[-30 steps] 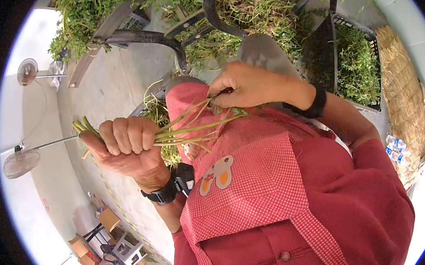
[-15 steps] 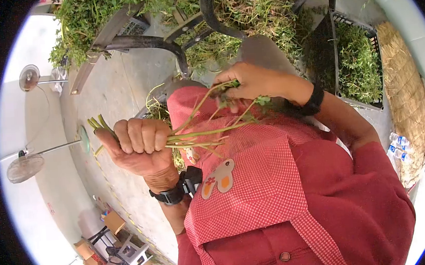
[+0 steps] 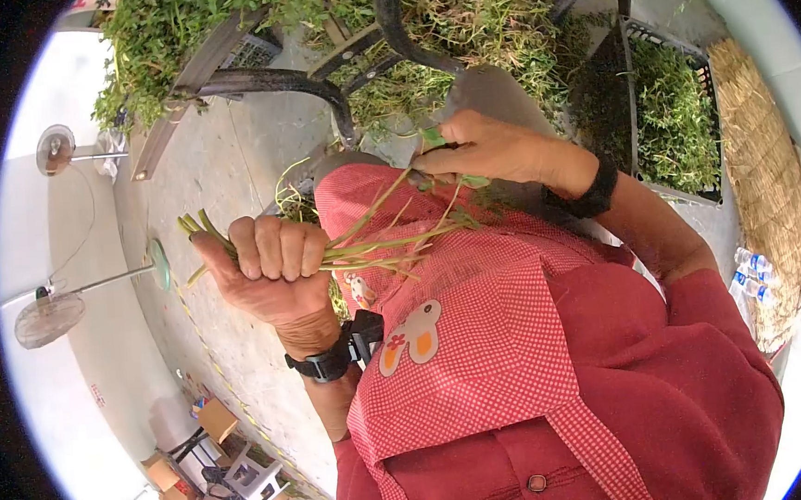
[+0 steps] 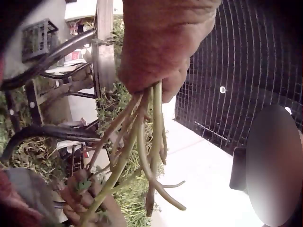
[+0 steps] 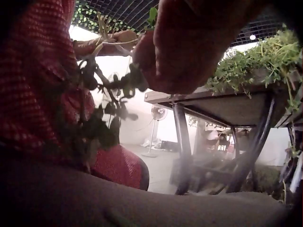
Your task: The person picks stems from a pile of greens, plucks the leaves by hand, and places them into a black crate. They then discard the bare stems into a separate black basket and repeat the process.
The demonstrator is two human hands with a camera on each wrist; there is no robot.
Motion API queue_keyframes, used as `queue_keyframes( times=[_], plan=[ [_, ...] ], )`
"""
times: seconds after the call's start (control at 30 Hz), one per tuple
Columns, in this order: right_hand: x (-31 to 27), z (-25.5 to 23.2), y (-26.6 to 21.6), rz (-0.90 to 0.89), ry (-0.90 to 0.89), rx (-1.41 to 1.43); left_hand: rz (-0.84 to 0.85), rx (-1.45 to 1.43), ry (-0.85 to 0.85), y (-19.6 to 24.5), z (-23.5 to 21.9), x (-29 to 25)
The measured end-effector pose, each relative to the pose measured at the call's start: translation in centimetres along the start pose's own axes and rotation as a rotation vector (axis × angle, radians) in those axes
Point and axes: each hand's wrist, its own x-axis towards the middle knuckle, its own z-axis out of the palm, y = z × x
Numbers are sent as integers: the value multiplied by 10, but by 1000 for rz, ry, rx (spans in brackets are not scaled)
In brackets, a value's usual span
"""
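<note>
Floor [image 3: 215, 184] beyond table edge [image 3: 155, 143], left hand [image 3: 274, 270] clamped round stems [image 3: 361, 250], right hand [image 3: 505, 155] pinching one

Head cam faces down on hands [image 3: 276, 268] [image 3: 505, 154]; wrist cams v. close.

In the head view, the left hand [image 3: 276, 263] has moved toward 3 o'clock since the first picture, carrying the bundle of stems [image 3: 373, 249] with it. The right hand [image 3: 496, 155] has also shifted toward 3 o'clock; its fingers [image 3: 441, 161], looser and blurred half a second ago, now pinch the upper stem [image 3: 386, 198]. A green leaf [image 3: 432, 136] now shows at 12 o'clock from the fingertips. The fan [image 3: 55, 150] sits slightly nearer 6 o'clock than at first.
</note>
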Motion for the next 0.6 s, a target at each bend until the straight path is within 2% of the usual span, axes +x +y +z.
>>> queue_keyframes(
  times=[0.03, 0.1, 0.17, 0.2, 0.27, 0.33, 0.4, 0.43, 0.47, 0.5, 0.53, 0.57, 0.6],
  plan=[
    [3, 4, 5, -67, 123, -187, -13, -18, -10, -1, 2, -1],
    [11, 19, 14, -113, 305, -376, -87, 31, 85, -21, 4, 0],
    [12, 25, 17, -142, 489, -484, -149, 3, 65, -40, 6, 4],
    [15, 18, 29, -116, 510, -498, -172, -11, 34, -42, 9, 5],
    [21, -14, 52, 233, 560, -412, -203, -32, -1, -37, 14, 6],
    [-7, -63, 65, 320, 745, -665, -115, -23, -31, -30, 17, 8],
    [-40, -115, 143, 465, 877, -918, -100, -17, 9, -22, 15, 10],
    [-73, -139, 163, 541, 1009, -921, -68, 15, 55, -16, 14, 6],
    [-113, -143, 150, 526, 1087, -973, -52, -3, 17, -13, 10, 5],
    [-136, -161, 152, 760, 898, -1034, -30, -27, 10, -10, 8, 4],
    [-155, -173, 186, 797, 1017, -1206, -7, -33, 36, -9, 10, 3],
    [-174, -184, 204, 817, 969, -1375, 14, -45, 50, -8, 11, 3],
    [-179, -189, 205, 750, 955, -1196, 27, -23, 63, -5, 10, 4]
  ],
)
